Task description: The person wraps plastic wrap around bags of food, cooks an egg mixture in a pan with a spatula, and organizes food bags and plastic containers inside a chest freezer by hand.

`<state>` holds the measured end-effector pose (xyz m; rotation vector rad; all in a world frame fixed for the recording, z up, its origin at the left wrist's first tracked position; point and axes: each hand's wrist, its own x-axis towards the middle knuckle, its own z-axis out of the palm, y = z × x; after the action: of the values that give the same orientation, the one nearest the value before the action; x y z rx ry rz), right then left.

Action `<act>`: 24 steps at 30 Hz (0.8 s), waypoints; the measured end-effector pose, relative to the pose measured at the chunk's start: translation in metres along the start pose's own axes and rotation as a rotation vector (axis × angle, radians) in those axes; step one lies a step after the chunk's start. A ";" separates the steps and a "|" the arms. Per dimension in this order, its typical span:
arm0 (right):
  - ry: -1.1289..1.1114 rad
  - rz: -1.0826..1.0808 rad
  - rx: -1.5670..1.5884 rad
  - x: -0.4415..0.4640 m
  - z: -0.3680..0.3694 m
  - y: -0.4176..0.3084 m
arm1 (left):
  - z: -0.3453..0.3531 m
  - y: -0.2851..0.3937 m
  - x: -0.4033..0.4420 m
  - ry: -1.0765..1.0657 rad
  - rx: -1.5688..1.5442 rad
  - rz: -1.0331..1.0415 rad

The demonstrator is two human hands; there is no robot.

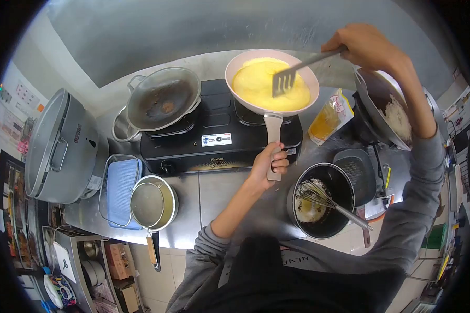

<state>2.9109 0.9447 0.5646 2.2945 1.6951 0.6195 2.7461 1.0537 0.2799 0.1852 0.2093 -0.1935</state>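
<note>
My left hand (270,166) is closed around the beige handle of a pink frying pan (232,73), which sits over the right burner of a black two-burner gas stove (214,112). A wide yellow layer of what looks like egg or batter (256,86) covers most of the pan's bottom. My right hand (364,46) grips the handle of a grey slotted spatula (284,82) from above, at the upper right. The spatula's head is over the right part of the yellow layer; whether it touches is unclear.
A dark wok (164,104) occupies the left burner. Right of the stove stand an oil pouch (329,119) and a pot with white contents (397,117). Nearer me is a black saucepan (324,221) with a whisk (326,201). Leftward are a strainer over a pot (152,203), a blue-lined basket (122,188) and a large grey cooker (70,151).
</note>
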 end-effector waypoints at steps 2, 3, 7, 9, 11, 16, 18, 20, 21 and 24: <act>-0.115 -0.015 -0.007 0.000 -0.003 -0.011 | -0.002 0.004 -0.002 -0.002 -0.008 -0.008; -0.225 0.055 -0.004 0.000 -0.001 -0.016 | -0.002 0.005 -0.003 -0.008 -0.019 -0.015; -0.293 0.147 -0.169 -0.006 0.042 -0.027 | -0.004 0.006 -0.004 -0.018 -0.067 -0.020; -0.266 0.129 -0.211 -0.010 0.062 -0.029 | -0.004 0.006 -0.007 -0.044 -0.064 -0.017; -0.245 0.108 -0.254 -0.014 0.078 -0.024 | -0.003 0.007 -0.009 -0.049 -0.064 -0.019; -0.111 0.133 -0.123 -0.025 0.121 0.000 | -0.006 0.011 -0.009 -0.064 -0.032 -0.039; -0.112 0.138 -0.107 -0.027 0.132 0.005 | -0.004 0.012 -0.011 -0.046 -0.018 -0.037; -0.109 0.137 -0.085 -0.023 0.141 0.004 | -0.004 0.013 -0.011 -0.046 -0.041 -0.040; -0.101 0.155 -0.067 -0.021 0.146 0.003 | -0.004 0.013 -0.011 -0.048 -0.062 -0.047; -0.060 0.174 -0.038 -0.012 0.156 -0.003 | -0.004 0.012 -0.011 -0.049 -0.068 -0.047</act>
<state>2.9765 0.9454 0.4228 2.4254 1.4548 0.6040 2.7376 1.0683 0.2807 0.1084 0.1712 -0.2368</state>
